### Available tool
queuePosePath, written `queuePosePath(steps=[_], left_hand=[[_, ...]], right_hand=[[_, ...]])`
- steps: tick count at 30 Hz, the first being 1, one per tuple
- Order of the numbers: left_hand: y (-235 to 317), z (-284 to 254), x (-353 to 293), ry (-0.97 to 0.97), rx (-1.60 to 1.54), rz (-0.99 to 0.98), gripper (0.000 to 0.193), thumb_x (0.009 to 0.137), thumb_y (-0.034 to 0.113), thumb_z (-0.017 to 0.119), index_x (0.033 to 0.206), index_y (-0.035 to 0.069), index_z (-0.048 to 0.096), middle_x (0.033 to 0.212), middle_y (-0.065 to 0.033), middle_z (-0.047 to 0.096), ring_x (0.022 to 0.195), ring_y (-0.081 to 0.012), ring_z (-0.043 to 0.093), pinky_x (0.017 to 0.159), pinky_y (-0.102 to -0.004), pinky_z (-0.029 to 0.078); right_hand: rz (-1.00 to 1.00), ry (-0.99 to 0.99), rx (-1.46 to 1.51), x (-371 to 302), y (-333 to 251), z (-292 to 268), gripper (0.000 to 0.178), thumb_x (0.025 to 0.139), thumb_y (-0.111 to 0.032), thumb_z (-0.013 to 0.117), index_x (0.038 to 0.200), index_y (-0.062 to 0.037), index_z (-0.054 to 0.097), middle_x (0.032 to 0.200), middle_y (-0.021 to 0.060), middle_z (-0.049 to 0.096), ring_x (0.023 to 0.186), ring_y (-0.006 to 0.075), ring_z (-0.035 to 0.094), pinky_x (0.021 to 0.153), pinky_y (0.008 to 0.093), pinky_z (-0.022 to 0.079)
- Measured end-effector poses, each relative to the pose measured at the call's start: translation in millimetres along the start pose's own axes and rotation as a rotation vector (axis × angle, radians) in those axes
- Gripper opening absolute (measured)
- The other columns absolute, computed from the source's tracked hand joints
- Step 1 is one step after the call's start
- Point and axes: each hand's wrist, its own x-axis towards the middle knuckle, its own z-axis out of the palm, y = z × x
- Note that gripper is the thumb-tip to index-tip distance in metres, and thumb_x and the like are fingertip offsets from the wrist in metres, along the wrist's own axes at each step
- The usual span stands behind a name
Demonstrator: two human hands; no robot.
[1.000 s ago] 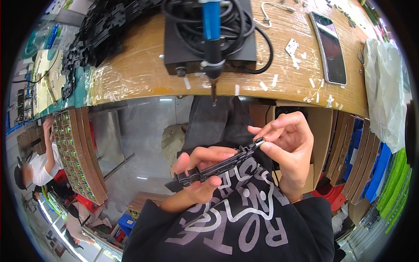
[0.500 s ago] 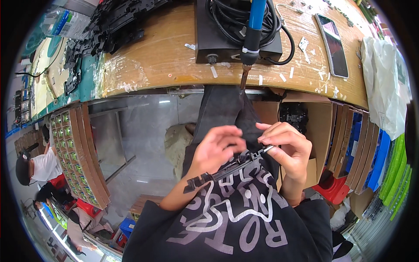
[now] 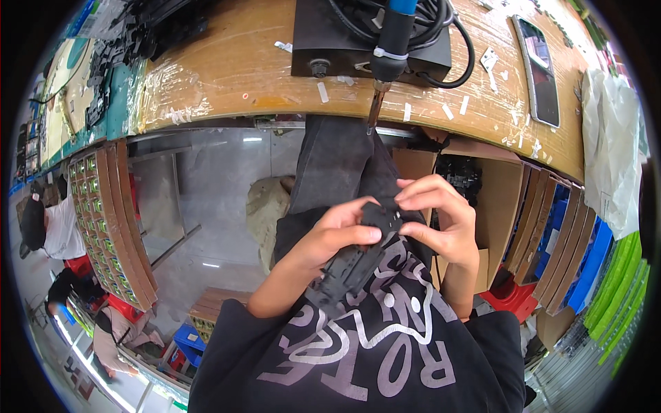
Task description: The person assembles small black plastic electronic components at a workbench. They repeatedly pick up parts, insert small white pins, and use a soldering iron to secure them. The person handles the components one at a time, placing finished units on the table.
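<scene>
A long, dark black plastic part point(image 3: 352, 267) with moulded ridges and slots is held in front of my shirt, slanting from lower left to upper right. My left hand point(image 3: 332, 237) is closed around its upper portion, thumb lying across the top face. At the upper right end, my right hand point(image 3: 441, 215) has thumb and forefinger closed in a pinch against the part's rim. Small bright spots show between those fingertips; what they are is too small to tell. The part's underside is hidden.
A blue-handled tool with a metal shaft point(image 3: 377, 107) hangs over the table edge before my hands. Behind it sits a black box point(image 3: 330, 51) with coiled cable. A phone point(image 3: 537, 72) and black parts point(image 3: 155, 31) lie on the table point(image 3: 213, 79). A cardboard box point(image 3: 499, 199) stands right.
The black part has turned so its broad face shows instead of its narrow side. My left hand has gone from loose, blurred fingers to gripping it. The view has shifted slightly.
</scene>
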Motion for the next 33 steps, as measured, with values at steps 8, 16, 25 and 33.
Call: queuePosePath(steps=[8,16,25,33], left_hand=[[-1,-4,19,0.357,0.068,0.430,0.013,0.077,0.007,0.054,0.087,0.004,0.046,0.077,0.0006,0.051,0.068,-0.0032,0.046,0.060,-0.0176,0.036],[10,-2,29,0.419,0.130,0.556,0.014,0.077,0.007,0.054,0.088,0.003,0.045,0.075,-0.0020,0.053,0.066,-0.0042,0.048,0.057,-0.0178,0.038],[22,-1,30,0.396,0.210,0.539,0.014,0.077,0.007,0.055,0.087,0.003,0.045,0.074,-0.0022,0.053,0.065,-0.0040,0.049,0.056,-0.0179,0.040],[21,0,33,0.398,0.205,0.562,0.014,0.077,0.008,0.056,0.086,0.003,0.045,0.073,-0.0018,0.053,0.065,-0.0038,0.049,0.055,-0.0176,0.040]], right_hand=[[0.029,0.118,0.091,2,35,6,0.014,0.060,0.005,0.066,0.067,-0.0004,0.056,0.086,0.0089,0.052,0.080,0.0177,0.053,0.076,0.0297,0.044],[0.410,0.069,0.586,15,25,19,0.026,0.073,0.004,0.051,0.097,0.0005,0.041,0.087,0.0118,0.051,0.073,0.0170,0.055,0.061,0.0274,0.051],[0.644,-0.080,0.747,10,2,25,0.028,0.078,0.002,0.049,0.102,-0.0003,0.036,0.069,0.0117,0.056,0.050,0.0152,0.056,0.040,0.0261,0.050],[0.633,-0.071,0.698,12,-1,21,0.027,0.077,0.003,0.049,0.101,0.0010,0.038,0.069,0.0116,0.056,0.050,0.0143,0.056,0.039,0.0255,0.049]])
